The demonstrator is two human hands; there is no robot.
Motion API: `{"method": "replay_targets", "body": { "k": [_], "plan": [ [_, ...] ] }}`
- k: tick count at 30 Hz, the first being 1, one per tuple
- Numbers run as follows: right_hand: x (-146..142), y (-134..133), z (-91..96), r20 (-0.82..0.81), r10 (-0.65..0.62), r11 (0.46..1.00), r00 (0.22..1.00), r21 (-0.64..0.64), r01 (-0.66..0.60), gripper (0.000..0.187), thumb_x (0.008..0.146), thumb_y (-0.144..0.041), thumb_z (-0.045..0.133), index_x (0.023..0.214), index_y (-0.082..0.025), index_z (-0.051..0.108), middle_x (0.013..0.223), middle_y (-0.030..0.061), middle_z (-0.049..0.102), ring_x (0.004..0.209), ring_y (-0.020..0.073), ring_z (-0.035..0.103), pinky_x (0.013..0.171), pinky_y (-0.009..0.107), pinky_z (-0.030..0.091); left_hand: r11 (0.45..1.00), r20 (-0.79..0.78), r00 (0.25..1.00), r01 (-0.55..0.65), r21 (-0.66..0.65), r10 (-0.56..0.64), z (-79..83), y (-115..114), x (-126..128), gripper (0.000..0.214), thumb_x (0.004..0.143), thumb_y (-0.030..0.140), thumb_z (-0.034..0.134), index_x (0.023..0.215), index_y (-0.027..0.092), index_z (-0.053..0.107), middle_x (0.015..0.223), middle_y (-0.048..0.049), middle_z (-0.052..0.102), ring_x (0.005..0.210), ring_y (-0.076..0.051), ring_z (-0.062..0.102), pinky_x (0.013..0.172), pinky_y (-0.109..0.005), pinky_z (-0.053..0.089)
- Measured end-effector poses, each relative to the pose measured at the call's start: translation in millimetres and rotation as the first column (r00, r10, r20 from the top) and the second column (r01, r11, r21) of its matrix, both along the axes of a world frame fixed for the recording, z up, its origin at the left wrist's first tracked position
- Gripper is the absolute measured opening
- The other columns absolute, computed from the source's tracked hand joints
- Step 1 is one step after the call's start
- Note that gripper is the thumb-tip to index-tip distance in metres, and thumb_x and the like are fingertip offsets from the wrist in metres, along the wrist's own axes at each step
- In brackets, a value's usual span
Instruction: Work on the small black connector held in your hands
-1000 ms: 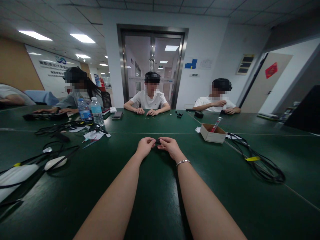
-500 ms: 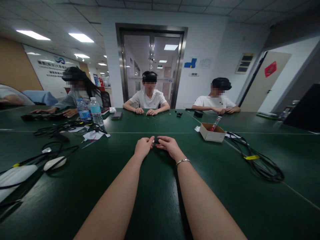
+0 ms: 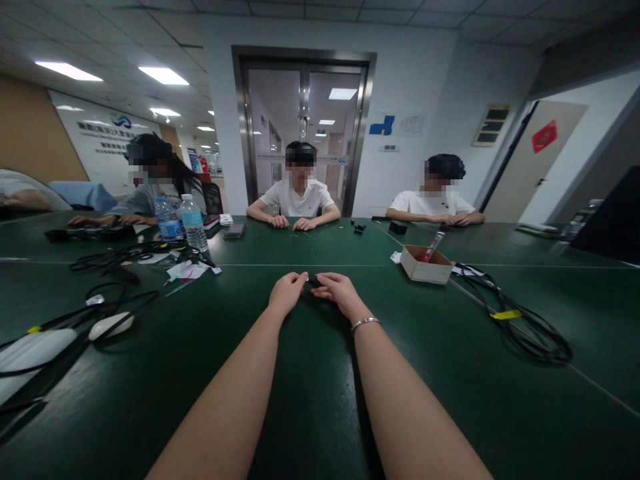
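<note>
My left hand [image 3: 287, 293] and my right hand [image 3: 341, 293] meet over the green table, in the middle of the head view. Between their fingertips is a small black object with a shiny silvery end [image 3: 313, 281], too small and dark to name. The thumb and fingers of my left hand pinch its silvery end. From the other side, my right hand grips the black part, with its lower fingers loosely curled. A metal bracelet [image 3: 365, 323] circles my right wrist.
Right of my hands stand an open cardboard box [image 3: 425, 272] and a coiled black cable [image 3: 530, 333]. To the left lie a white mouse [image 3: 111, 327], tangled cables and papers [image 3: 186, 269], with two water bottles [image 3: 192, 223] behind. Several people sit around the table [image 3: 320, 400].
My hands stay almost in place, still on the small black object, which sits at a slightly different angle. At the left, the co-worker's hands have shifted a little.
</note>
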State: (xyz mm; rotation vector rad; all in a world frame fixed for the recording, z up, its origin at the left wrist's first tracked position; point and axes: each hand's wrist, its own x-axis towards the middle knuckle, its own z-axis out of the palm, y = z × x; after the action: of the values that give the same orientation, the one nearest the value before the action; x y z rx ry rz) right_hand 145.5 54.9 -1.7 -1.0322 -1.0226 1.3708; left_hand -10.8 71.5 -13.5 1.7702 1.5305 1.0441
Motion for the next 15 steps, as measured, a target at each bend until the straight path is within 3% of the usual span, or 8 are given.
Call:
{"method": "replay_targets", "body": {
  "k": [7,15],
  "plan": [
    [1.1,2.0,-2.6,-0.003,-0.006,1.000,1.000,0.009,0.006,0.003,0.085,-0.007,0.062,0.088,-0.008,0.062,0.073,0.0087,0.068,0.059,0.0171,0.069,0.055,0.021,0.059,1.000,0.101,0.995,0.024,-0.012,-0.023,-12.2,13.8,-1.6,0.036,0.080,0.051,0.051,0.074,0.018,0.063,0.069,-0.0027,0.064,0.063,-0.015,0.056,0.059,-0.024,0.040],
    [0.3,0.8,-0.8,0.023,-0.022,1.000,0.999,-0.002,0.022,0.002,0.087,-0.008,0.060,0.085,-0.007,0.061,0.069,0.0087,0.067,0.057,0.0168,0.068,0.055,0.021,0.058,0.998,0.209,0.976,0.060,0.009,-0.060,-15.4,18.7,0.4,0.024,0.078,0.040,0.058,0.084,0.016,0.064,0.077,-0.0046,0.066,0.069,-0.015,0.059,0.069,-0.026,0.045]
  ]
}}
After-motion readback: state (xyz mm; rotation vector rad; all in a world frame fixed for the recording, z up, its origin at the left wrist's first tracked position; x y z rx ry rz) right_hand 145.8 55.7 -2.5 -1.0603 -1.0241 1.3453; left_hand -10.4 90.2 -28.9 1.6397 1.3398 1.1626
